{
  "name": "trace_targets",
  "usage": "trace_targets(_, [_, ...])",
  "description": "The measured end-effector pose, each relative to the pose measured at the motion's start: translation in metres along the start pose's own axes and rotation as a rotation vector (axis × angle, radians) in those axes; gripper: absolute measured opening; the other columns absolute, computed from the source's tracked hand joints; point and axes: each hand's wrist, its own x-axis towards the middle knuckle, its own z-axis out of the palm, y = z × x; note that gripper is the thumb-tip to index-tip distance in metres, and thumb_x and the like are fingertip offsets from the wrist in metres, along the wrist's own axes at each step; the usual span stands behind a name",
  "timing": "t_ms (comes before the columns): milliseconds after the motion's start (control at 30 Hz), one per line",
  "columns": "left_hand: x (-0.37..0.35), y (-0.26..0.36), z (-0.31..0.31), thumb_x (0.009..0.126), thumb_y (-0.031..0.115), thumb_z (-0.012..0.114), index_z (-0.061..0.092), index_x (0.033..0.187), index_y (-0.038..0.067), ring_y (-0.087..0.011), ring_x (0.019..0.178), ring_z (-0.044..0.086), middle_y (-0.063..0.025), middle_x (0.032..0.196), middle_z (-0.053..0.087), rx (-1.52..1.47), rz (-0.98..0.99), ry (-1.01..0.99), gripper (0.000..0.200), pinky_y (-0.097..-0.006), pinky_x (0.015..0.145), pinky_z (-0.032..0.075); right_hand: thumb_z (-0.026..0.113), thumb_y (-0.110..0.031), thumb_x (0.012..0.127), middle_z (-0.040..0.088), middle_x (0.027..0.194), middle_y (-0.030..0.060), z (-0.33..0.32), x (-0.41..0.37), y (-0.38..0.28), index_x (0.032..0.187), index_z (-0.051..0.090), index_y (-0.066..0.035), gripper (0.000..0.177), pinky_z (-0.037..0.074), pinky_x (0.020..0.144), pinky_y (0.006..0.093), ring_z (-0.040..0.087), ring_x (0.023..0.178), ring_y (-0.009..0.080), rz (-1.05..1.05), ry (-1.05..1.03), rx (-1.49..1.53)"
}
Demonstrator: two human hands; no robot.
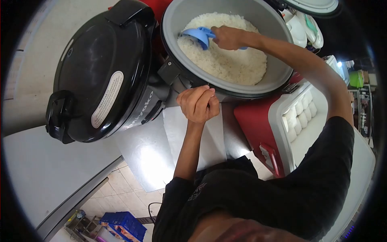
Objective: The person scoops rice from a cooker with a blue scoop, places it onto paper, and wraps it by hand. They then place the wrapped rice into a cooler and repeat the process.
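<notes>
White rice [238, 66] fills much of a large open cooker, whose grey rim [189, 66] faces up. Inside it, my right hand [230, 37] is closed round the handle of a blue scoop [196, 34], whose cup touches the rice. My left hand [198, 104] is curled with its fingers bent in, just outside the cooker's near rim and above a sheet of white paper [205, 141]. Whether it holds anything small is hidden by the fingers.
On the left stands a closed black cooker [100, 72]. A red cool box [254, 125] with an open white inside, holding rows of wrapped white portions [300, 113], is at the right. A blue crate [124, 224] sits low at the bottom left.
</notes>
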Motion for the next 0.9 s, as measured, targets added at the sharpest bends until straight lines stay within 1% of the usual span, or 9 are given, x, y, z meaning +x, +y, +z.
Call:
trace_targets(233, [0.003,0.000,0.000,0.070,0.001,0.059,0.061,0.082,0.010,-0.0161,0.076,0.053,-0.0019,0.087,0.059,0.005,0.047,0.007,0.015,-0.0285,0.070,0.039,0.047,-0.011,0.082,0.050,0.059,0.0093,0.009,-0.072,-0.033,0.089,0.046,0.005,0.018,0.042,0.041,0.0315,0.049,0.041,0.0186,0.098,-0.407,0.479])
trace_targets(467, [0.003,0.001,-0.001,0.071,0.002,0.059,0.061,0.083,0.010,-0.0160,0.076,0.052,-0.0023,0.087,0.060,0.011,0.039,-0.018,0.015,-0.0286,0.071,0.039,0.054,-0.021,0.088,0.041,0.059,0.0006,-0.038,-0.097,-0.004,0.095,0.048,-0.003,0.021,0.035,0.037,0.0252,0.037,0.042,0.0088,0.280,-0.782,0.528])
trace_targets(600, [0.003,0.001,-0.006,0.070,0.002,0.059,0.061,0.083,0.010,-0.0160,0.076,0.052,-0.0029,0.086,0.060,0.013,0.041,-0.035,0.016,-0.0287,0.072,0.039,0.052,-0.017,0.088,0.050,0.060,0.0074,-0.035,-0.083,0.012,0.098,0.049,-0.001,0.019,0.042,0.041,0.0329,0.048,0.043,0.0176,0.275,-0.532,0.504])
trace_targets(667, [0.003,0.001,-0.001,0.070,0.002,0.059,0.061,0.083,0.010,-0.0160,0.076,0.052,-0.0031,0.086,0.060,0.007,0.049,-0.030,0.015,-0.0287,0.072,0.039,0.049,-0.013,0.086,0.058,0.067,0.0188,-0.004,-0.068,0.019,0.100,0.050,0.000,0.019,0.049,0.054,0.0424,0.059,0.055,0.0325,-0.264,0.390,-0.325])
trace_targets(700, [0.003,0.001,-0.002,0.070,0.002,0.059,0.061,0.083,0.009,-0.0161,0.076,0.052,-0.0030,0.087,0.060,0.013,0.054,-0.032,0.015,-0.0288,0.072,0.039,0.046,-0.009,0.085,0.060,0.075,0.0279,-0.008,-0.068,0.014,0.103,0.050,0.001,0.021,0.048,0.068,0.0476,0.061,0.070,0.0430,-0.191,0.272,-0.374])
trace_targets(733, [0.003,0.000,-0.004,0.070,0.002,0.059,0.061,0.083,0.009,-0.0161,0.076,0.052,-0.0030,0.087,0.059,0.018,0.061,-0.036,0.015,-0.0289,0.072,0.039,0.046,-0.009,0.085,0.060,0.075,0.0279,-0.003,-0.060,0.029,0.103,0.050,0.001,0.021,0.048,0.068,0.0476,0.061,0.070,0.0430,-0.186,0.270,-0.363])
trace_targets(800, [0.002,0.000,-0.005,0.070,0.002,0.059,0.060,0.084,0.009,-0.0161,0.077,0.052,-0.0029,0.087,0.059,0.024,0.059,-0.047,0.015,-0.0289,0.071,0.039,0.045,-0.007,0.078,0.059,0.070,0.0214,-0.006,-0.045,0.040,0.100,0.049,0.008,0.027,0.047,0.045,0.0423,0.063,0.057,0.0324,-0.041,0.221,-0.070])
trace_targets(833, [0.002,0.000,-0.003,0.070,0.001,0.058,0.060,0.084,0.009,-0.0161,0.077,0.052,-0.0029,0.087,0.059,0.034,0.059,-0.039,0.016,-0.0290,0.071,0.039,0.042,-0.007,0.079,0.054,0.064,0.0147,-0.008,-0.045,0.047,0.093,0.051,0.008,0.023,0.045,0.041,0.0357,0.058,0.050,0.0241,0.245,-0.153,0.131])
trace_targets(900, [0.003,0.001,-0.003,0.070,0.001,0.058,0.060,0.084,0.009,-0.0160,0.077,0.052,-0.0027,0.088,0.059,0.028,0.049,-0.035,0.016,-0.0290,0.072,0.040,0.041,-0.008,0.079,0.051,0.062,0.0112,-0.003,-0.057,0.025,0.090,0.051,0.007,0.021,0.043,0.040,0.0329,0.054,0.048,0.0198,0.243,-0.210,0.298])
